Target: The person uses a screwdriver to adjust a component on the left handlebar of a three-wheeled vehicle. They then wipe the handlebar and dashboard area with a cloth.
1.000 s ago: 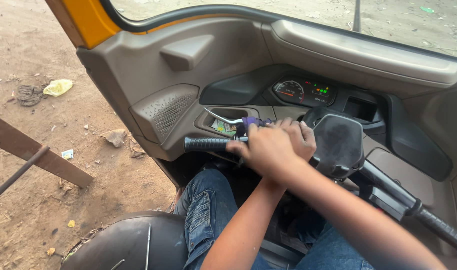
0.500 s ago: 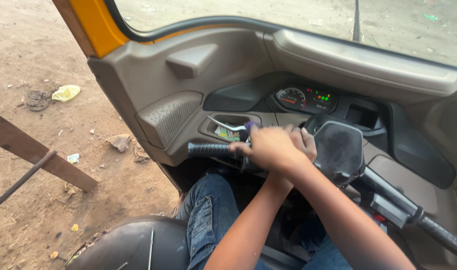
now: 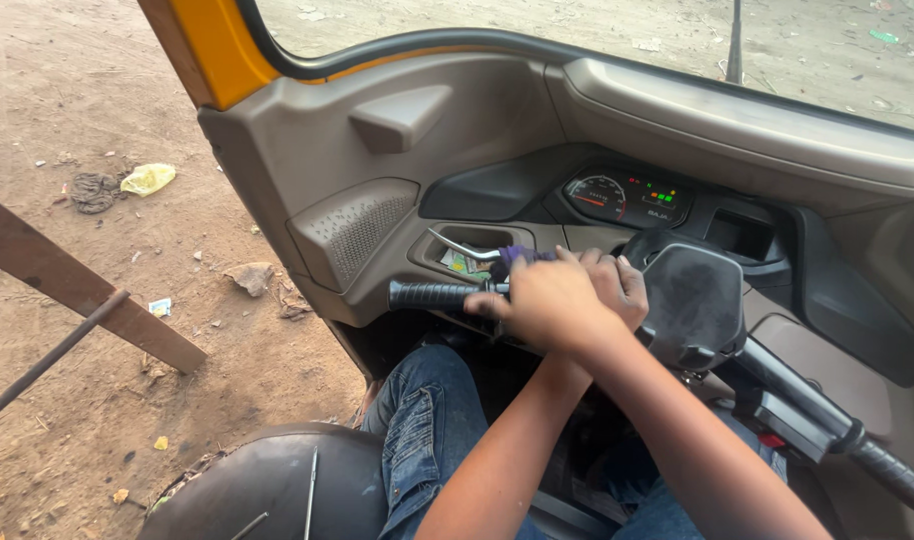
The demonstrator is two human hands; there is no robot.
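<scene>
1. Handlebar grip [image 3: 429, 295], black and ribbed, sticks out to the left at mid-frame, just under the grey dashboard [image 3: 447, 140]; that is where both hands meet.
2. Far left, outside the vehicle, lies bare dirt ground [image 3: 97, 100] with a yellow scrap [image 3: 148, 178], a dark rag [image 3: 93, 191] beside it, and a brown plank [image 3: 77, 290] running diagonally.
3. Over by the yellow door pillar [image 3: 209, 50], the dashboard drops to a textured speaker-like panel [image 3: 357, 228].
4. Just right of it, a small recess [image 3: 467, 252] holds some paper bits, and a silver lever [image 3: 464, 247] curves across its front.
5. Now the left hand [image 3: 542, 300]: it lies palm down over the inner end of the grip, fingers curled, thumb pointing towards the rubber. Whether it truly clasps the bar, I cannot tell from here.
6. A bit of purple cloth [image 3: 519, 255] peeks out just above the knuckles.
7. The right hand [image 3: 612, 285] tucks in behind the left, touching it, fingers bent over the same spot; what it has hold of is hidden.
8. Above them glows the instrument cluster [image 3: 625, 198], a dial and small green lights.
9. Right again, a black rounded housing [image 3: 692, 300] sits at the centre of the bar.
10. Farthest right, the right handlebar [image 3: 837, 440] slopes down and away.
11. Below, blue jeans [image 3: 422, 430] cover the person's knee.
</scene>
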